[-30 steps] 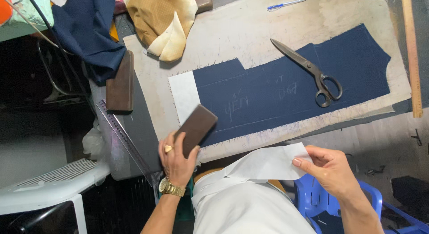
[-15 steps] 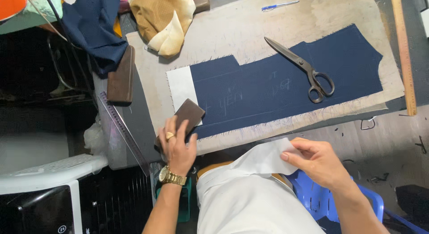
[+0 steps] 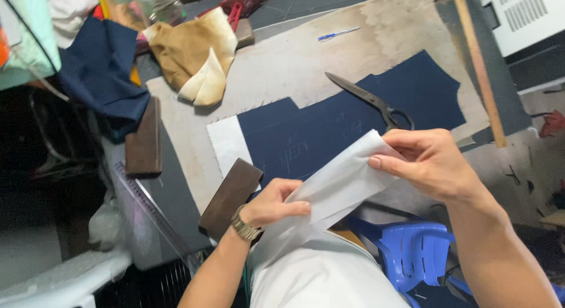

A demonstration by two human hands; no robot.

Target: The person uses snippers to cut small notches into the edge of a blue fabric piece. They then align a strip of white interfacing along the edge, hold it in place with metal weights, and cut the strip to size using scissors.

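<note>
Above the navy cloth panel [image 3: 329,131], a thin white strip [image 3: 335,187] (limp, creased) in each hand's pinching grip: left hand [image 3: 273,203], right hand [image 3: 426,161].

Scissors [image 3: 372,102] lie on the cloth panel [image 3: 329,131], pen [image 3: 338,34] behind.
</note>
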